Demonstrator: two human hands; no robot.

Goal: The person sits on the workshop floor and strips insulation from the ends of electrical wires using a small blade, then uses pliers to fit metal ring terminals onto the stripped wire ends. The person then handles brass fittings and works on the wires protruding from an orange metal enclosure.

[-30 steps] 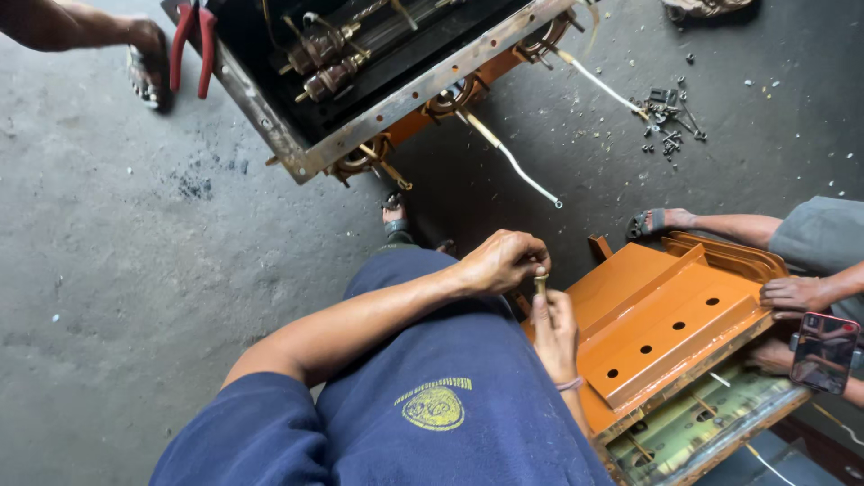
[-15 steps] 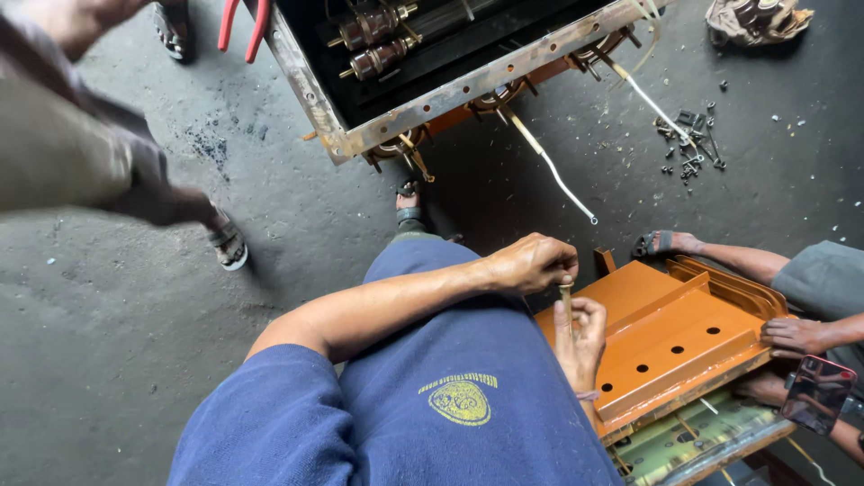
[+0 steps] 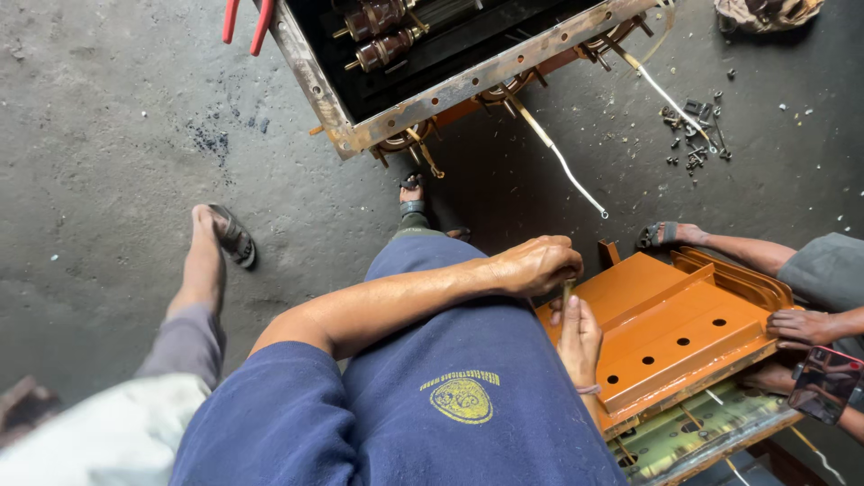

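A: How far has the work been brought?
B: Hard to judge; the orange metal cover [image 3: 666, 328] is laid flat, its holes left unfilled

A: And the hands?
B: The left hand [image 3: 533, 265] is curled shut on a thin rod [image 3: 566, 290] held upright at the cover's near edge; the right hand [image 3: 579, 340] is rested open beneath it

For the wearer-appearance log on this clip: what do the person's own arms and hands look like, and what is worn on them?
Both hands are bare, with no gloves. The left arm is bare from the short blue sleeve down to the left hand. The right hand has a thin band at the wrist; its forearm is hidden. The blue garment carries a round yellow emblem.
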